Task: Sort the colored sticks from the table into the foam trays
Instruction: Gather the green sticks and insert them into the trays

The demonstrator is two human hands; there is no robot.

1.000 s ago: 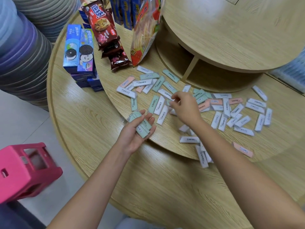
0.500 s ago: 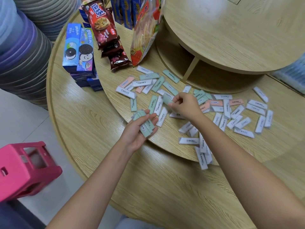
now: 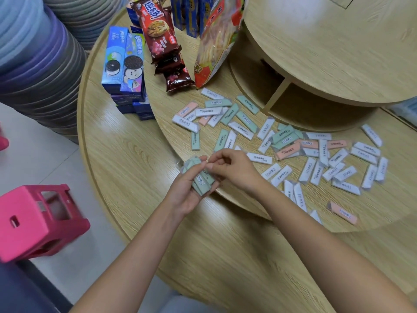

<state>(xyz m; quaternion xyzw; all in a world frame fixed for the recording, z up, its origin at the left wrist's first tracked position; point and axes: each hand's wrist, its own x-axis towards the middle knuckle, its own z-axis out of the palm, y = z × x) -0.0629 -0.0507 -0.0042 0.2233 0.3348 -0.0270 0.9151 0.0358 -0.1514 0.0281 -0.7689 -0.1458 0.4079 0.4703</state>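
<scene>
Grips a bundle of green sticks [image 3: 199, 180] in the left hand [image 3: 184, 195], fingers curled round it, just off the near edge of the raised table tier [image 3: 388, 199]. Pinches the bundle's upper end with the right hand [image 3: 234, 170], thumb and forefinger closed, other fingers bent. Beyond both hands, loose white, green and pink sticks [image 3: 307, 170] scattered over that tier, near cookie boxes [image 3: 123, 64].

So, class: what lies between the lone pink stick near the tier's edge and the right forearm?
In the head view, one white stick, partly hidden by the right forearm; the rest up to the pink stick is bare wood.
</scene>
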